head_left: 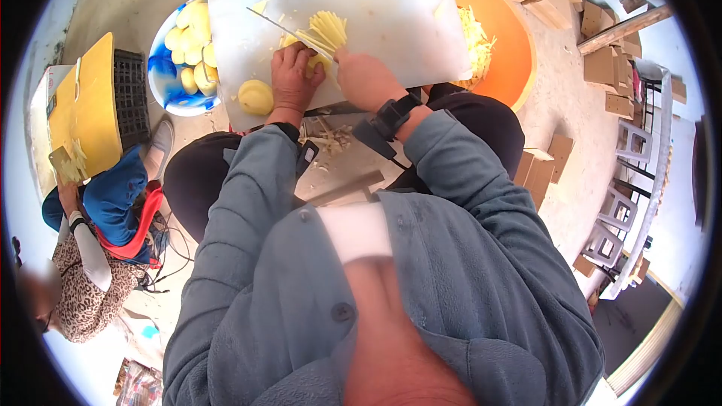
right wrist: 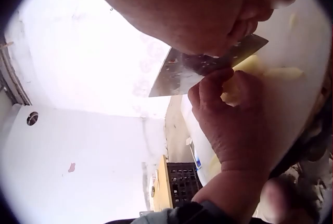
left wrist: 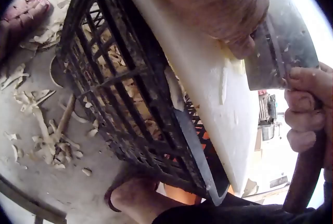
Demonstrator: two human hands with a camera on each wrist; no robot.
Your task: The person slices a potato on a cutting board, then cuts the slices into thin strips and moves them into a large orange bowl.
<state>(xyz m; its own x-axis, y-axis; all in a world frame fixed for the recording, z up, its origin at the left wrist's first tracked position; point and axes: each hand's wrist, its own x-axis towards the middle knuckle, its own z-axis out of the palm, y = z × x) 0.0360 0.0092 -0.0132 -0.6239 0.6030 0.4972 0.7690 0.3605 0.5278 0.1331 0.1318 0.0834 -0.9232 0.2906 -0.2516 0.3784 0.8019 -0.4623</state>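
On a white cutting board [head_left: 398, 7], my left hand [head_left: 292, 79] holds a peeled potato [head_left: 314, 62] with curled fingers. My right hand [head_left: 366, 81] grips a cleaver by its dark handle. Its broad blade [left wrist: 283, 47] stands right beside the left fingertips, as the right wrist view also shows. Cut potato strips [head_left: 329, 28] lie fanned out just beyond the blade. Near the board's left edge sits another peeled potato [head_left: 256, 97].
Left of the board is a blue-and-white basin [head_left: 159, 68] of peeled potatoes; right, an orange basin [head_left: 519, 45] with cut strips. A black crate [left wrist: 122, 78] holding peelings supports the board. Another person cuts at a yellow board [head_left: 94, 105] on the left.
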